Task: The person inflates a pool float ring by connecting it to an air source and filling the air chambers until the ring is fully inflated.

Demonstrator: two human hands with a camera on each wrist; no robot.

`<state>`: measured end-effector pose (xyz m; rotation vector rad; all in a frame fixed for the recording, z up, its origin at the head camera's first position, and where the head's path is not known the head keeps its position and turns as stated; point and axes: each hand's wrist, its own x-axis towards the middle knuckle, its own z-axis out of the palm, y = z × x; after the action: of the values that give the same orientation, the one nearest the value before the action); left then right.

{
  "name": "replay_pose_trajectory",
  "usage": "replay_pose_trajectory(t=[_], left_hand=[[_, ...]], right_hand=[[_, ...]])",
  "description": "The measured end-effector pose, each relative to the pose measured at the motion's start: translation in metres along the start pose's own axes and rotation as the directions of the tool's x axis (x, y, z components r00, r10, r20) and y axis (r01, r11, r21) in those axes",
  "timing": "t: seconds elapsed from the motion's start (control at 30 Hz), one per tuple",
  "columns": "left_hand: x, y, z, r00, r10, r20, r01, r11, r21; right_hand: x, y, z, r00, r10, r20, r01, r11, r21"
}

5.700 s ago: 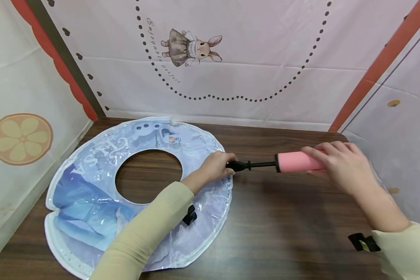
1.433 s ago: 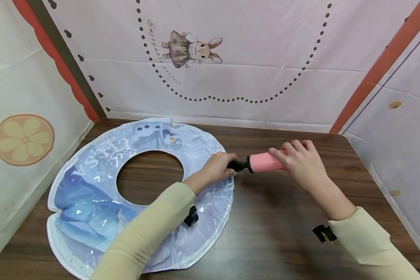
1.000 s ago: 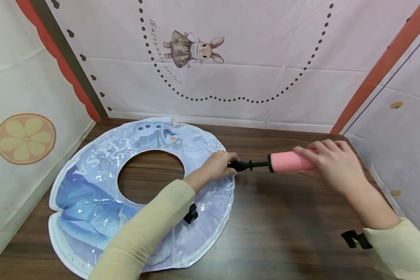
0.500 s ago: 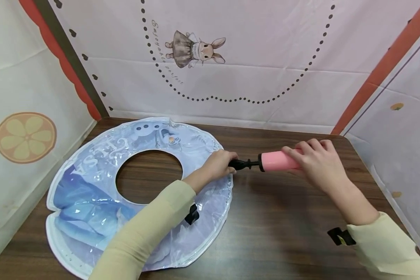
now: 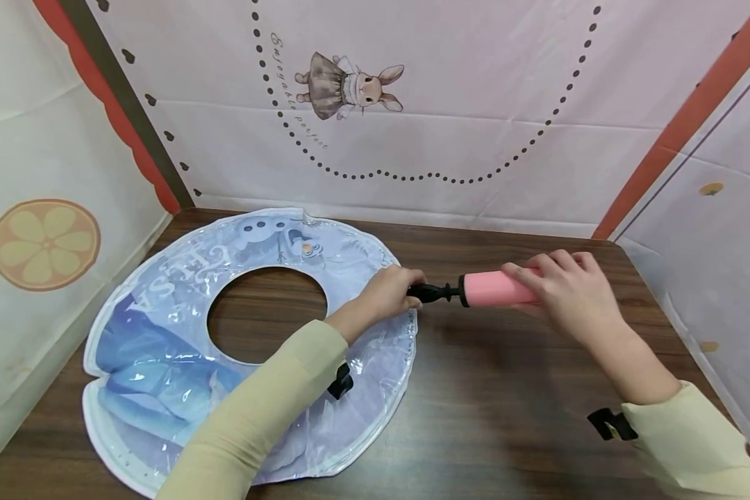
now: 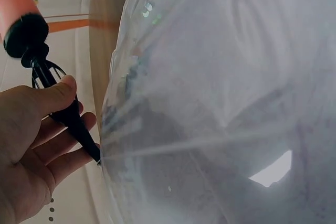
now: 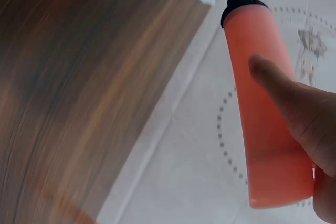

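Observation:
A pink hand air pump [image 5: 498,288] lies level above the right half of the table. My right hand [image 5: 565,288] grips its barrel, fingers over the top; in the right wrist view the thumb [image 7: 278,85] lies along the side. My left hand [image 5: 387,292] holds the pump's black nozzle end [image 5: 431,292] at the right edge of a blue swim ring [image 5: 362,389]. In the left wrist view the black tip [image 6: 86,142] meets the ring's clear rim, with thumb and fingers around the black part. A short stretch of black rod shows between barrel and nozzle.
The ring, printed with a snowman and blue figures, lies partly filled and wrinkled on a dark wooden table [image 5: 475,417]. Behind stands a white cloth [image 5: 475,83] with a rabbit print, and cloth side walls flank the table.
My right hand has slid the pink barrel out to the right and partly back left, shortening the bare rod. Over the last half second it barely moves. My left hand stays at the ring's edge.

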<state>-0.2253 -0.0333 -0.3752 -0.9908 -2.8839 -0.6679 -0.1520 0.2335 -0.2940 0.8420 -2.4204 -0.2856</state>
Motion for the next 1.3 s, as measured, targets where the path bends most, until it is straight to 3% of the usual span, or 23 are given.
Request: replay_pose_trajectory(t=[0.33, 0.67, 0.87, 1.13, 1.3], left_hand=[[-0.010, -0.004, -0.001, 1.000, -0.009, -0.015, 0.009, 1.000, 0.017], [-0.011, 0.001, -0.007, 1.000, -0.008, -0.026, 0.010, 0.997, 0.071], [-0.006, 0.003, -0.007, 0.999, -0.011, -0.030, 0.013, 0.998, 0.068], [0.004, 0.003, -0.011, 1.000, 0.004, -0.006, -0.003, 0.998, 0.060], [0.002, -0.001, -0.009, 1.000, 0.000, -0.010, 0.001, 0.997, 0.073]], right_hand=[[-0.032, 0.038, -0.027, 0.989, 0.132, 0.069, -0.136, 0.989, 0.056], [0.010, -0.009, 0.005, 0.999, 0.015, -0.046, -0.013, 1.000, 0.028], [0.017, -0.017, 0.015, 0.998, -0.011, -0.058, 0.012, 1.000, 0.021], [-0.001, 0.007, 0.000, 0.999, 0.024, -0.032, -0.023, 0.999, 0.028], [-0.020, 0.027, -0.015, 0.992, 0.117, 0.041, -0.118, 0.992, 0.044]])
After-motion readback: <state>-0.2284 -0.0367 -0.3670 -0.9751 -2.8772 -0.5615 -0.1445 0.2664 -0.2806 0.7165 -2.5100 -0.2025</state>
